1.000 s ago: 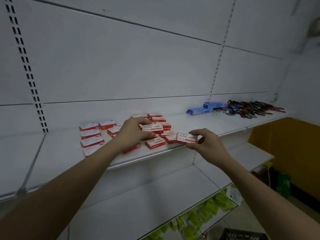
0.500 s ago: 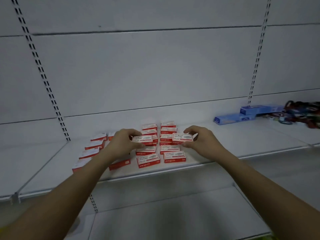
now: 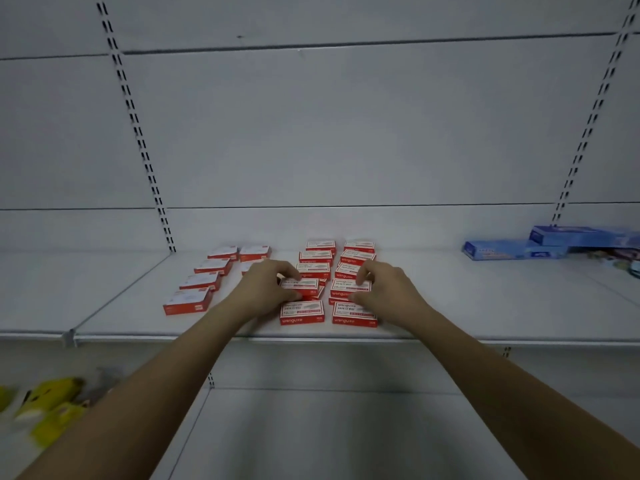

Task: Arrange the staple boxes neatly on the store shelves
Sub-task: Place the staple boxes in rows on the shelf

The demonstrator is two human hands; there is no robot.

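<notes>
- We see a dim, flat, bluish-grey scene with no glare.
- Soft shadow falls under the white metal store shelf (image 3: 485, 306) onto the shelf below.
- Wide-angle distortion bows the slotted wall uprights (image 3: 138, 133) outward.
- The yellow packets (image 3: 52, 407) at lower left are smeared with blur.

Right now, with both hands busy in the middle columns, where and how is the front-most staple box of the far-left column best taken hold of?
Pinch the front-left staple box across its two long edges, from above and the shelf's open front. It lies flat, slightly skewed, with bare shelf to either side and a gap to the box behind, so fingers should fit. The left hand is nearer but grips another box.
</notes>
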